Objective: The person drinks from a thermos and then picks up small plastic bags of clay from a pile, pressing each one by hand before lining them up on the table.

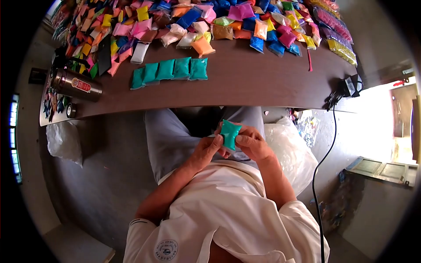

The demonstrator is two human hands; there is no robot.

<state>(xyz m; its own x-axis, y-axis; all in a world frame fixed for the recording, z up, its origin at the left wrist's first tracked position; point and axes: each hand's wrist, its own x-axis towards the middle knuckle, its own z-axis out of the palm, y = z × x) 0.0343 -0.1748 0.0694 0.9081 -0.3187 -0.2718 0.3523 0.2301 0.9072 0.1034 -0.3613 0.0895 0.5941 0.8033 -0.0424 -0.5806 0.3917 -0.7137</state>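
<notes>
Left hand (209,152) and right hand (253,147) are both clamped on one teal packet (229,133). It is held roughly upright over the lap, just below the near edge of the table (245,87).
- Left: thumb and fingers pinch the packet's lower left side.
- Right: fingers wrap the right edge, thumb on the front face.
- Neither hand is slack, and neither touches anything else. What the fingertips are doing at the packet's top is too small to tell.

Progress, judged from the layout:
- Row of teal packets (171,70): five of them sit side by side on the near-left part of the table, edges touching, set apart from everything else.
- The packet in hand matches that colour, so it reads as the sixth of that set, not yet laid down.
- Mixed heap of packets (197,22) covers the far half of the table in many colours, with no visible order. Whether more teal ones are buried in it can't be told.
- Estimate: early. One colour group is lined up and the bulk of the heap is not dealt with.

Around it:
- Steel flask (75,84) lies on its side at the left end of the table.
- Strips of yellow and pink packets (337,37) run along the right end.
- Black cable (322,166) drops from the right table edge past the person's right side.
- Clear plastic bag (291,153) sits just beside the right thigh.
</notes>
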